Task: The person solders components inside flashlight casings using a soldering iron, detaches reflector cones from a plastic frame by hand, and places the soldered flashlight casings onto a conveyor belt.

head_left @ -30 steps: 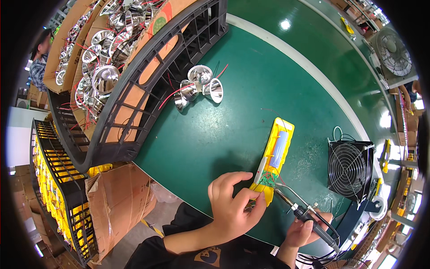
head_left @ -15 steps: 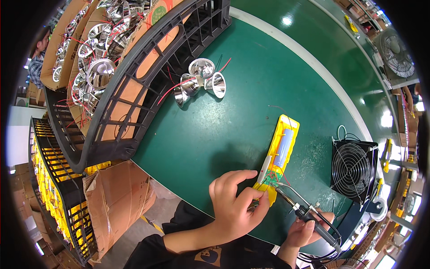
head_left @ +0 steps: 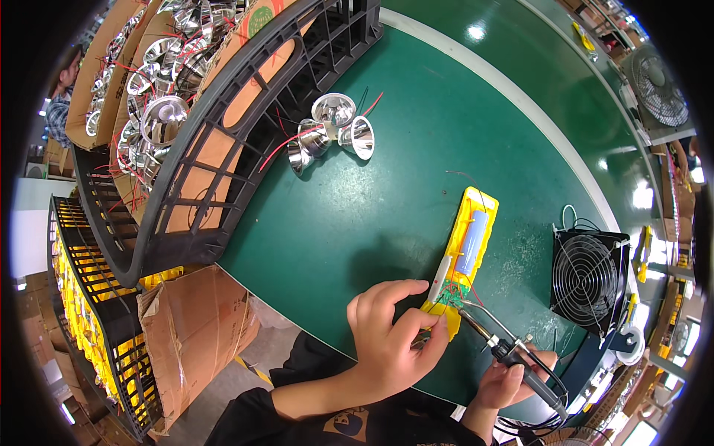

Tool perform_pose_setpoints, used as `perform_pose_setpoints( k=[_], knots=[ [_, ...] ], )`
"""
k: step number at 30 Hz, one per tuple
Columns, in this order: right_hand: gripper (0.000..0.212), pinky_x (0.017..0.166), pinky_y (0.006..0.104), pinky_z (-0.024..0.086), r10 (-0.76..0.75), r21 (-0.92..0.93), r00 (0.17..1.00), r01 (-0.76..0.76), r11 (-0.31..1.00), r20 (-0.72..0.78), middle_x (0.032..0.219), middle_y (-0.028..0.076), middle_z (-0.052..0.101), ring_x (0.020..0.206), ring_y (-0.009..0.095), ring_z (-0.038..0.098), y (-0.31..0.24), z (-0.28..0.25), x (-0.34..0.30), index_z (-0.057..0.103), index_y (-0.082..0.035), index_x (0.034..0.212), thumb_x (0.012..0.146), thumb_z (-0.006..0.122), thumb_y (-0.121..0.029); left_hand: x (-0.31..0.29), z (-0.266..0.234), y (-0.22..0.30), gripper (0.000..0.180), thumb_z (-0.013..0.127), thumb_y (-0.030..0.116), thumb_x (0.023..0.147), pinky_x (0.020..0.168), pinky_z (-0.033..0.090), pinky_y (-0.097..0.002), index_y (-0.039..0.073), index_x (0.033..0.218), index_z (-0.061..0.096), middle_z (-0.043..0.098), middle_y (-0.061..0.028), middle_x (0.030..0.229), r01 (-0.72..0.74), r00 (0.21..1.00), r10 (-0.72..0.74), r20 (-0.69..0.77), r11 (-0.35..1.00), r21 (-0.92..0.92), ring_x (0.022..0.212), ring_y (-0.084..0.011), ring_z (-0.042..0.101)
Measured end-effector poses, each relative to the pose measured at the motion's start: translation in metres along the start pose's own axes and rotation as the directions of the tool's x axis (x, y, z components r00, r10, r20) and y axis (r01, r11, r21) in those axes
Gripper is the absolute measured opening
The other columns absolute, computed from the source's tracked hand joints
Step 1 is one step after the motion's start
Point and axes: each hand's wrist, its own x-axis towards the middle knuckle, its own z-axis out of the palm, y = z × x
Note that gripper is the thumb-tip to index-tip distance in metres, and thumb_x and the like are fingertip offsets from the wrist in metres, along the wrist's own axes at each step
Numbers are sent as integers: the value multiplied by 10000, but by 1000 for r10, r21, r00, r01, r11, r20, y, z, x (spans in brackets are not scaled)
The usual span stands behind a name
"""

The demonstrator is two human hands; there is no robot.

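A long yellow plastic casing (head_left: 483,202) lies on the green table in front of me. Set in it are a blue cylindrical battery (head_left: 471,243) and, at its near end, a small green circuit board (head_left: 451,294) with thin red wires. My left hand (head_left: 390,331) grips the casing's near end between thumb and fingers, beside the board; the other fingers curl, and the exact contact is partly hidden. In my right hand (head_left: 513,380) is a soldering iron (head_left: 513,358) with a thin bent metal tube alongside. Its tip reaches the board; whether it touches cannot be told.
Several silver reflector cups (head_left: 335,111) with wires stand toward the back. A black crate (head_left: 245,104) rises at the left, with boxes of reflectors behind it. At the right is a black fan (head_left: 587,279). Another crate (head_left: 111,334) of yellow parts and a cardboard box (head_left: 197,327) stand lower left.
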Motion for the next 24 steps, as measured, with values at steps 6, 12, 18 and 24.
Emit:
perform_pose_setpoints(
  k=[6, 12, 18, 24],
  knots=[
    [494, 491, 211, 367, -4, -13, 1000, 4, 1000, 0, 632, 27, 389, 521, 103, 435, -1, 0, 0, 347, -40, 708, 694, 670, -413, 1, -1, 0, 153, 679, 55, 593, 774, 324, -337, 104, 624, 537, 511, -70, 1001, 5, 1000, -5, 8, 1000, -5, 925, -255, 460],
    [348, 432, 140, 309, -170, 37, 985, 169, 985, 15, 571, 21, 368, 446, 72, 359, 12, -6, 2, 321, -47, 772, 751, 588, -269, 1, -1, 0, 153, 680, 58, 593, 772, 321, -336, 104, 622, 536, 514, -71, 1001, 7, 1000, -7, 8, 1000, -8, 923, -254, 460],
    [347, 444, 147, 310, -141, 30, 990, 140, 990, 29, 578, 22, 365, 469, 78, 365, 6, 1, 2, 313, -50, 774, 746, 585, -263, 0, 0, 0, 154, 681, 63, 594, 771, 318, -337, 105, 621, 535, 516, -70, 1003, 4, 1000, -4, 8, 1000, -3, 920, -253, 461],
    [312, 485, 162, 328, -182, 155, 983, 177, 972, 15, 661, 39, 407, 528, 73, 376, 11, -11, 0, 326, -45, 836, 785, 561, -243, -1, -2, -1, 150, 678, 66, 602, 777, 308, -337, 108, 620, 535, 515, -65, 1009, 11, 1000, -11, 3, 1000, -5, 923, -252, 457]
  ],
)
